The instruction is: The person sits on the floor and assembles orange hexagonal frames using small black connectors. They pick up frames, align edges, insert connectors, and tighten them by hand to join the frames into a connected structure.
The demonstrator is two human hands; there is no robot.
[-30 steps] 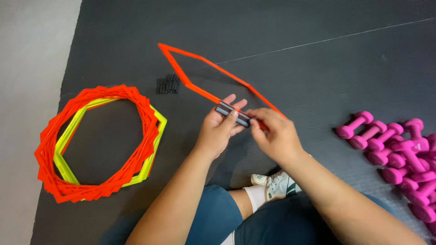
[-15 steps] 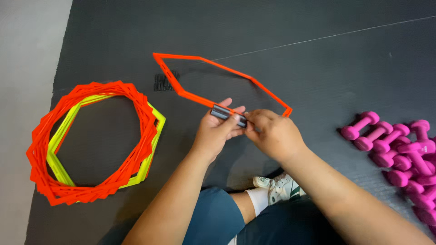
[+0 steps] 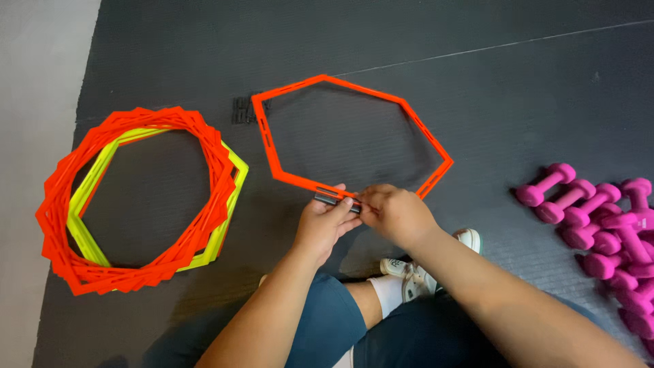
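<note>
On the dark floor mat [image 3: 518,88], seen from the head camera, an orange hexagon ring [image 3: 272,146] now lies flat and fully open, where a moment ago it stood tilted and looked narrow. Its near edge meets both hands. The left hand [image 3: 325,223] grasps a small dark clip [image 3: 327,200] sitting on that near edge, fingers curled over it. The right hand [image 3: 398,215] is clenched just beside it, pinching the same edge at the clip's end; both hands sit slightly lower than before. To the left, a stack of orange and yellow hexagon rings [image 3: 136,204] rests well apart, unchanged. At the right edge, a heap of pink dumbbells [image 3: 599,218] lies as before. A white sneaker [image 3: 415,272] shows beneath the forearms.
</note>
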